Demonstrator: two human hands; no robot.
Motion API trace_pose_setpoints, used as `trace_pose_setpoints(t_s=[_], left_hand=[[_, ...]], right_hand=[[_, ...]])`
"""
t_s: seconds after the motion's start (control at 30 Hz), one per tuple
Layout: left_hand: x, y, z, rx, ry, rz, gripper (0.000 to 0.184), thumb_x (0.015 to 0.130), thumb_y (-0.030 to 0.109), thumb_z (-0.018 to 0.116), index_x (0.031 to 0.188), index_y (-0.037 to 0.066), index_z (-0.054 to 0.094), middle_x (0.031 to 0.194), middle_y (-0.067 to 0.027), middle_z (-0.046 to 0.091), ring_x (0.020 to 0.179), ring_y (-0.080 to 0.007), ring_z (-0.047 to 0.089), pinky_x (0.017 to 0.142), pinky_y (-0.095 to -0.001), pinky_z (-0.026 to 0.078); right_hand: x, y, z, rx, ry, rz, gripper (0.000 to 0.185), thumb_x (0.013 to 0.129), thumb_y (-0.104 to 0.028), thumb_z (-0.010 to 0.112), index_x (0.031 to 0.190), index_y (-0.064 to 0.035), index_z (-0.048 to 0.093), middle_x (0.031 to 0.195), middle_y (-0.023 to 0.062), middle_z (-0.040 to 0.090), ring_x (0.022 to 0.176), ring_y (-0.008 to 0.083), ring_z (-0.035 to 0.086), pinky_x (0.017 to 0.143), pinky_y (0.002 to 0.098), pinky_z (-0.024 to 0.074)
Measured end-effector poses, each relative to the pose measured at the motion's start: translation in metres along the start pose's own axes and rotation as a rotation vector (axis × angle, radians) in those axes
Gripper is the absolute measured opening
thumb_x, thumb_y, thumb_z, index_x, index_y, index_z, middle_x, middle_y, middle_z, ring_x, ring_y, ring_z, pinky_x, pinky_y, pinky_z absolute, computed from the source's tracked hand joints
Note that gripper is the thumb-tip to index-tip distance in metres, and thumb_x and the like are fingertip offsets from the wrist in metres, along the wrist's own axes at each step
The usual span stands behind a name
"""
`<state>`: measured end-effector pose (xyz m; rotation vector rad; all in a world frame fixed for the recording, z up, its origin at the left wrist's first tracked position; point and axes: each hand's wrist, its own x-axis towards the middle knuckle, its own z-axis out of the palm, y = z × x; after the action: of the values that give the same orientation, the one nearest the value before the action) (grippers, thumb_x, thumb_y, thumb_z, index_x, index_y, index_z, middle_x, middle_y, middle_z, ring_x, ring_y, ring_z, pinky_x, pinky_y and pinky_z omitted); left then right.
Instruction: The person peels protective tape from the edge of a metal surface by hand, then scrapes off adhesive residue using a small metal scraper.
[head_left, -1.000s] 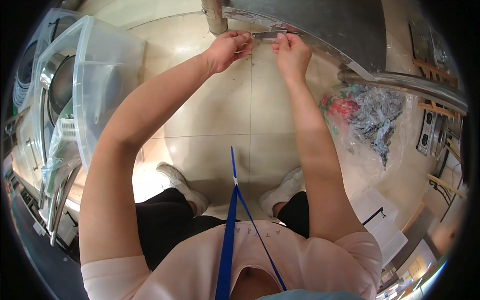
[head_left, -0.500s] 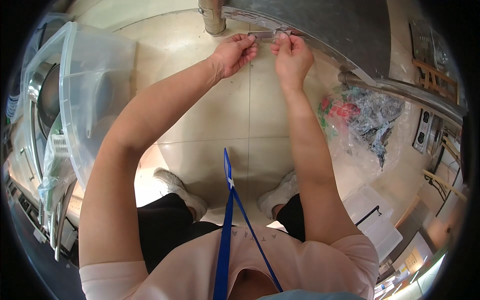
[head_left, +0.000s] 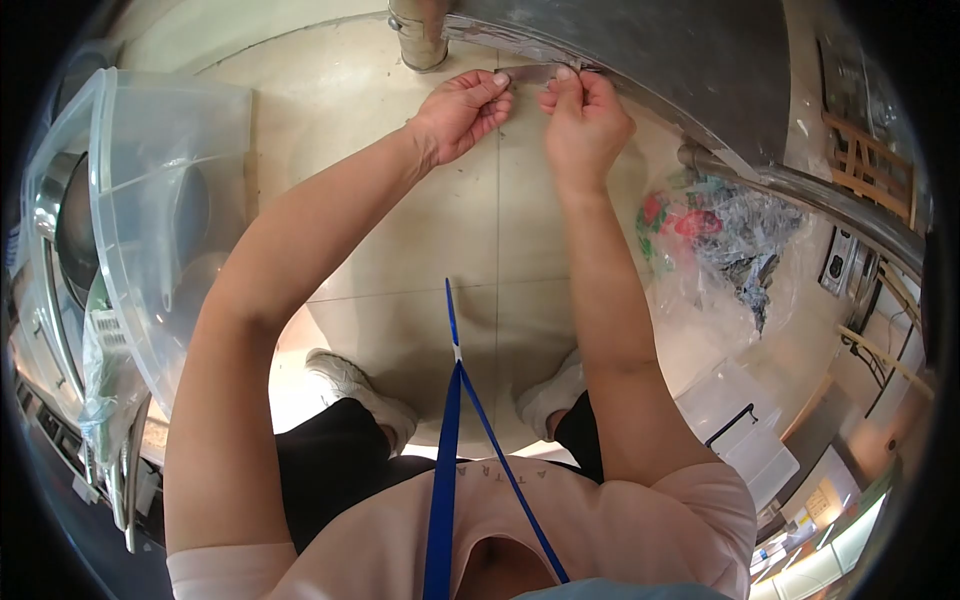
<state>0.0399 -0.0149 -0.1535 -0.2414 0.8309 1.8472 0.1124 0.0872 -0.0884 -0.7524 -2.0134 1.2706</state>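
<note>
A thin, flat grey-brown strip [head_left: 530,73] stretches between my two hands; its exact kind cannot be made out. My left hand [head_left: 463,112] pinches its left end between thumb and fingers. At the other end, my right hand [head_left: 587,125] is closed on it, its fingertips close to the edge of a dark panel [head_left: 650,60]. Rough, peeling patches mark the panel's near edge. Where the strip meets that edge is partly hidden by my right fingers.
A metal leg [head_left: 422,40] stands beyond my left hand. Clear plastic bins [head_left: 180,120] with pans are at left. On the right lie a crumpled plastic bag [head_left: 740,230], a metal bar [head_left: 850,200] and a clear box [head_left: 745,440]. A blue lanyard [head_left: 450,450] hangs before me.
My view has shifted slightly. Both hands keep their pinch on the strip; my right hand has turned a little, and a small clear patch near its fingertips no longer shows.
</note>
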Motion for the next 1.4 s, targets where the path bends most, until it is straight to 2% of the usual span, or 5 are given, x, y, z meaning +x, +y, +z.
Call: trace_pose_setpoints(t_s=[0.43,0.93,1.0,1.2,1.4], left_hand=[[0.013,-0.01,-0.01,-0.134,-0.1,-0.06,0.013,0.086,0.017,0.053,0.088,0.005,0.051,0.076,-0.0029,0.057,0.065,-0.0102,0.055,0.06,-0.0212,0.05],[0.02,-0.02,0.006,-0.146,-0.033,-0.1,0.013,0.089,0.016,0.047,0.091,0.004,0.05,0.081,-0.0043,0.057,0.07,-0.0116,0.057,0.063,-0.022,0.051],[0.007,-0.017,0.015,-0.098,0.041,-0.125,0.014,0.089,0.016,0.046,0.091,0.003,0.051,0.082,-0.0047,0.057,0.072,-0.0127,0.057,0.065,-0.0226,0.051],[-0.049,0.028,0.027,0.103,0.348,-0.004,0.016,0.089,0.017,0.045,0.092,0.003,0.051,0.077,-0.0039,0.055,0.069,-0.0115,0.055,0.061,-0.0219,0.048],[-0.048,0.025,-0.007,0.458,0.3,0.162,0.017,0.087,0.019,0.05,0.083,0.003,0.052,0.068,-0.0006,0.05,0.06,-0.0093,0.045,0.057,-0.0219,0.04]], right_hand=[[0.004,0.009,-0.002,-0.265,-0.013,-0.262,0.01,0.076,-0.009,0.062,0.074,0.0002,0.058,0.06,0.0081,0.061,0.052,0.0136,0.062,0.049,0.0244,0.0467],[0.01,-0.001,-0.006,-0.503,-0.056,-0.54,0.008,0.073,-0.011,0.061,0.069,-0.006,0.057,0.06,0.0068,0.057,0.053,0.0247,0.056,0.05,0.0333,0.0449],[0.011,0.006,0.023,-0.384,-0.16,-0.855,0.006,0.068,-0.011,0.058,0.068,-0.0064,0.056,0.065,0.0073,0.059,0.054,0.0251,0.057,0.049,0.0348,0.0469],[-0.007,-0.058,0.039,-0.644,-0.424,-0.682,0.008,0.066,-0.006,0.057,0.066,-0.0028,0.049,0.067,0.0107,0.057,0.056,0.027,0.057,0.046,0.0359,0.0459],[-0.024,-0.077,-0.006,-0.696,-0.388,-0.688,0.01,0.064,-0.006,0.058,0.066,-0.0048,0.048,0.06,0.0073,0.052,0.054,0.0226,0.055,0.045,0.0338,0.0438]])
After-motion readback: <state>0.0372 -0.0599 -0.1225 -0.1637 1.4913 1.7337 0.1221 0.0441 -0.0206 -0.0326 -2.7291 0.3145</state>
